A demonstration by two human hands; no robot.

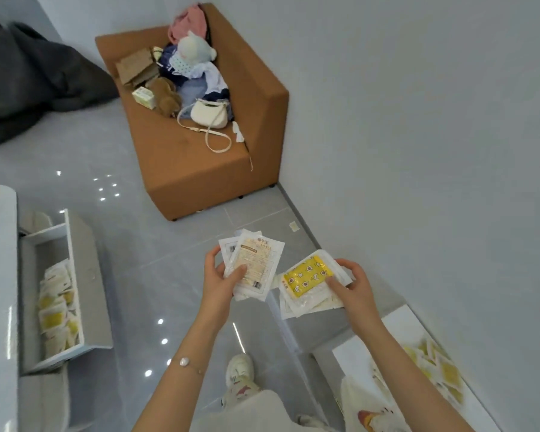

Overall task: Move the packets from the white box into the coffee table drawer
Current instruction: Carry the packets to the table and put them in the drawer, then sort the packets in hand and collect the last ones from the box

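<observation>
Both hands are full: my left hand (223,283) is gripping a fanned white stack (258,260), fingers (240,271) curling round its lower edge, while my right hand (354,286) is pinching a second stack (314,302) topped by a yellow star-printed packet (306,275). Farther left, the coffee table drawer (73,275) is standing open with more packets (55,310) inside; the white box (356,353) is sitting at my lower right.

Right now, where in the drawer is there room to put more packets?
The drawer is bare at its far end, between the white divider and the packets. Its near half is crowded with them. The floor between drawer and sofa is bare too, an open way in. The sofa's back is cluttered; only its front edge is free.
</observation>
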